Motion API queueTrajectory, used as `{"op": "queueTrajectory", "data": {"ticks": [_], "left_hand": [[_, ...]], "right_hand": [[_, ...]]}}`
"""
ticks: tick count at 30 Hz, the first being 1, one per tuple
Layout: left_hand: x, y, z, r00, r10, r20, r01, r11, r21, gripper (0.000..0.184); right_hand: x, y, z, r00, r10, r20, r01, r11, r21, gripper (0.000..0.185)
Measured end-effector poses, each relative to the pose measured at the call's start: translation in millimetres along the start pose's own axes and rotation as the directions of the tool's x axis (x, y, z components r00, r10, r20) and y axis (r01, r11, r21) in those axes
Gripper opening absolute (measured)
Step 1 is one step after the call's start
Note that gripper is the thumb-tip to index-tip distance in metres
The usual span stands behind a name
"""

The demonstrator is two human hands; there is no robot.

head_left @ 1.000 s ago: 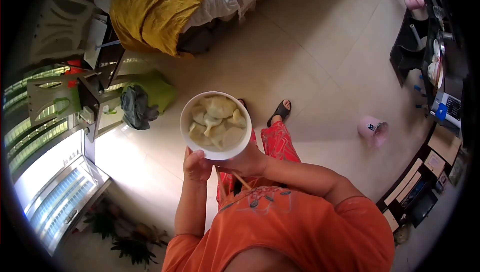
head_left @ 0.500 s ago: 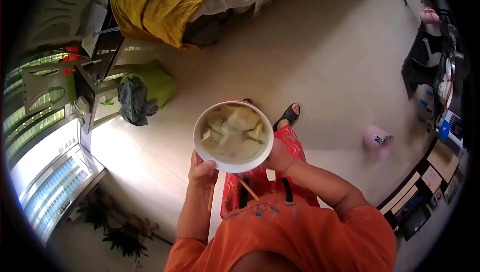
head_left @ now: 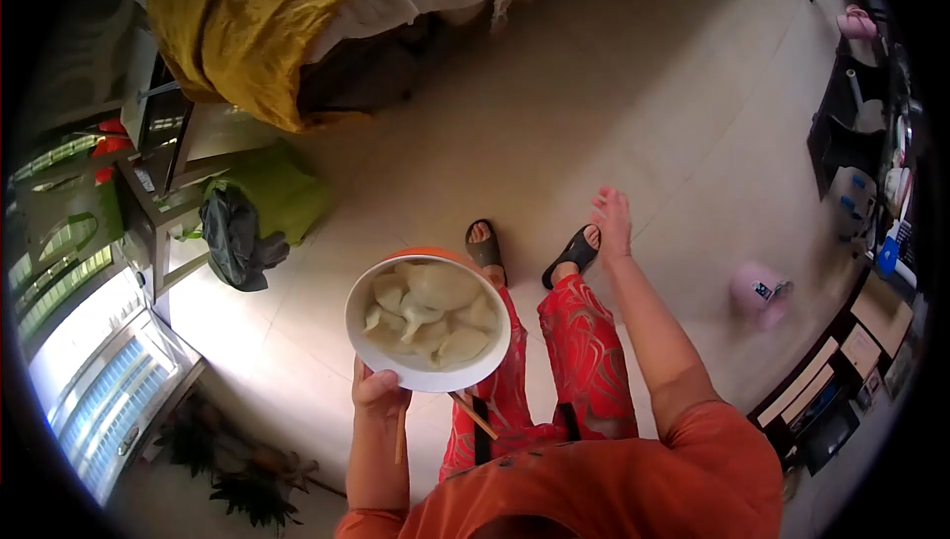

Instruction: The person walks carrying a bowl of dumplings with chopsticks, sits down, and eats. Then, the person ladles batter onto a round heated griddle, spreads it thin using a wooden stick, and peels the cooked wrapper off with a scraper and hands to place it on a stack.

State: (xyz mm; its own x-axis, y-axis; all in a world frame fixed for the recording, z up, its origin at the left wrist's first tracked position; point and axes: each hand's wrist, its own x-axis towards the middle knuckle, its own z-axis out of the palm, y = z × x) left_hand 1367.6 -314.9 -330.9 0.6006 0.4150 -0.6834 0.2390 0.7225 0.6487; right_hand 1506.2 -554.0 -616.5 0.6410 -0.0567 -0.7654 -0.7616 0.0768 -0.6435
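Note:
My left hand [head_left: 380,387] grips a white bowl [head_left: 429,381] with an orange outside, its thumb over the near rim. Several dumplings [head_left: 435,311] lie in the bowl. Two chopsticks [head_left: 475,416] stick out below the bowl, near the left hand; how they are held is hidden beneath it. Away from the bowl, my right hand [head_left: 614,220] reaches forward to the right, above the floor close to one sandal [head_left: 571,254]. Its fingers are stretched out and it holds nothing.
A bed with a yellow cover [head_left: 257,24] stands ahead on the left. Below it sits a green bag [head_left: 272,193] with a dark grey plastic bag [head_left: 237,242]. On the right are a pink bin [head_left: 760,294] and a cluttered desk [head_left: 891,212]. A window [head_left: 104,400] is at left.
My right hand has let go of the bowl and stretched out forward and to the right. The bowl, in my left hand, has shifted lower and left in view. Both sandalled feet now show.

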Motion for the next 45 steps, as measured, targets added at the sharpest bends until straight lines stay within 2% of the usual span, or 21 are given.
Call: {"op": "queueTrajectory", "data": {"ticks": [1,4,10,16,26,28,29,31,32,34,36,38,40,42,44,45], "left_hand": [[7,-3,-3,1.000,-0.007,-0.003,0.007,1.000,0.002,0.083],[25,-7,-13,1.000,0.000,-0.022,0.000,1.000,-0.002,0.085],[46,-12,-23,0.999,0.025,-0.039,-0.027,0.999,-0.038,0.086],[50,-10,-25,0.998,0.043,-0.043,-0.045,0.998,-0.035,0.086],[57,-16,-29,0.998,0.052,-0.040,-0.055,0.995,-0.080,0.085],[59,-17,-33,0.998,0.049,-0.042,-0.052,0.995,-0.083,0.085],[61,-17,-36,0.998,0.052,-0.040,-0.056,0.994,-0.089,0.085],[63,-19,-42,0.997,0.058,-0.043,-0.062,0.993,-0.103,0.084],[63,-20,-46,0.998,0.038,-0.043,-0.043,0.993,-0.107,0.084],[66,-20,-52,0.999,0.020,-0.047,-0.025,0.993,-0.117,0.084],[70,-22,-57,0.999,0.032,-0.023,-0.035,0.989,-0.142,0.084],[70,-21,-55,0.998,0.034,-0.048,-0.041,0.989,-0.139,0.084],[70,-23,-56,0.997,0.036,-0.070,-0.045,0.990,-0.133,0.084],[71,-25,-60,0.998,0.043,-0.047,-0.050,0.985,-0.168,0.085],[72,-27,-69,0.998,0.039,-0.048,-0.047,0.985,-0.169,0.085],[72,-27,-73,0.998,0.036,-0.049,-0.044,0.985,-0.168,0.085]], "right_hand": [[10,4,-6,0.998,-0.057,-0.026,0.057,0.998,-0.004,0.042],[30,30,-25,0.995,-0.087,-0.049,0.084,0.995,-0.057,0.041],[59,56,-39,0.998,-0.008,-0.056,0.001,0.990,-0.138,0.038],[80,54,-13,0.999,-0.027,0.030,0.030,0.994,-0.106,0.036],[96,42,16,0.999,-0.010,0.053,0.012,0.999,-0.048,0.031],[103,44,12,0.995,-0.025,0.094,0.044,0.978,-0.203,0.030],[107,47,12,0.995,-0.024,0.095,0.044,0.978,-0.204,0.030],[114,48,15,0.944,-0.252,0.214,0.326,0.823,-0.465,0.026],[120,48,19,0.943,-0.251,0.218,0.327,0.821,-0.469,0.026],[129,23,46,0.816,-0.391,0.425,0.577,0.548,-0.605,0.026],[147,-8,92,0.756,-0.422,0.501,0.655,0.481,-0.583,0.029],[169,-36,146,0.717,-0.458,0.525,0.697,0.484,-0.529,0.032],[202,-57,188,0.672,-0.511,0.536,0.729,0.332,-0.598,0.038],[199,-102,221,0.755,-0.435,0.491,0.632,0.284,-0.721,0.041],[206,-127,238,0.739,-0.416,0.530,0.621,0.115,-0.775,0.044],[214,-133,242,0.739,-0.416,0.531,0.621,0.113,-0.776,0.044]]}}
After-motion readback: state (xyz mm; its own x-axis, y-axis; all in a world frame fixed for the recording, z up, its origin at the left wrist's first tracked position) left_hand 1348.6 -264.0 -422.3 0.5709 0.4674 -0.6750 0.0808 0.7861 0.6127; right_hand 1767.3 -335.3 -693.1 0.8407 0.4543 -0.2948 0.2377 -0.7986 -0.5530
